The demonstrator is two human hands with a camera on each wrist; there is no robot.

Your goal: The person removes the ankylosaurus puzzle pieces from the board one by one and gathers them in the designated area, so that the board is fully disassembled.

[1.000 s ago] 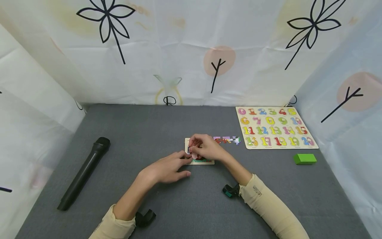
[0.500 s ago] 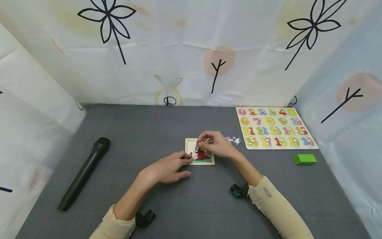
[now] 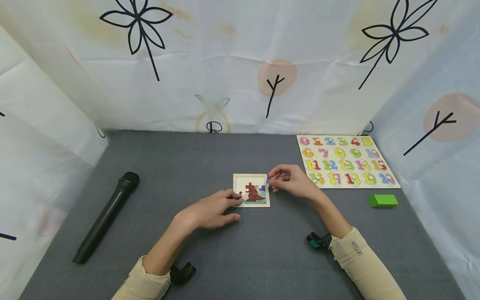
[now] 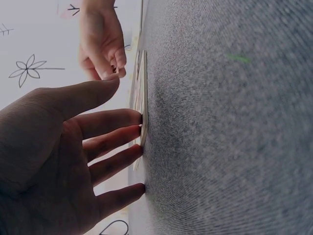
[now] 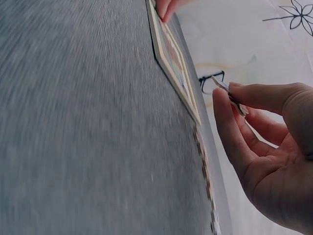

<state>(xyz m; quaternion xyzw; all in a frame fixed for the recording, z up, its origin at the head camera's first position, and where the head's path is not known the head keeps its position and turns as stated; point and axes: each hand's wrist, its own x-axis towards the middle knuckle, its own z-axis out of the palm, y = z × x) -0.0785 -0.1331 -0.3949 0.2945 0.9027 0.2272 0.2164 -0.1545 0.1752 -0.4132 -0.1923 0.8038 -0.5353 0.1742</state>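
Note:
A small square jigsaw tray with a light wooden rim lies mid-table. Joined pieces in it show a red-brown dinosaur over a green strip; its upper left is bare wood. My left hand rests its fingertips on the tray's left edge, fingers extended. Just beyond the tray's right rim, my right hand pinches a jigsaw piece between thumb and fingers, held above the table and tilted. Below this hand, a row of loose jigsaw pieces lies beside the tray, mostly hidden in the head view.
A number board lies at the back right, with a green block in front of it. On the left lies a black microphone. White patterned curtains enclose the grey table's back and sides.
My right hand has moved right from over the tray to beyond its right rim, uncovering the dinosaur picture. My left hand has stayed in place on the tray's edge.

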